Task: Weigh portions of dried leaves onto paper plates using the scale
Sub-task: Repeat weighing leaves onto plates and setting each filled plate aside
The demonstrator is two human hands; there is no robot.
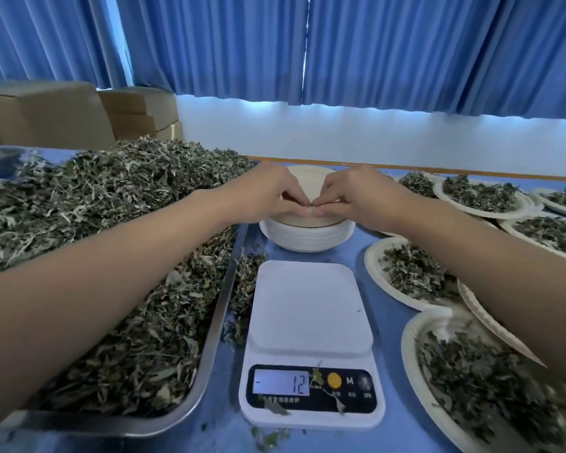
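A white digital scale (pixel 309 317) stands in front of me with a bare platform; its display shows 12 with a minus sign. Behind it sits a stack of empty paper plates (pixel 307 232). My left hand (pixel 272 197) and my right hand (pixel 356 197) meet over the stack's near rim, and their fingertips pinch the edge of the top plate. A big heap of dried leaves (pixel 111 204) fills a steel tray (pixel 209 348) on the left, under my left forearm.
Several paper plates with leaf portions (pixel 412 276) lie to the right, some overlapping, under my right forearm. Loose leaf bits lie on the blue table (pixel 386 325) and on the scale's panel. Cardboard boxes (pixel 46 116) stand at the back left, below blue curtains.
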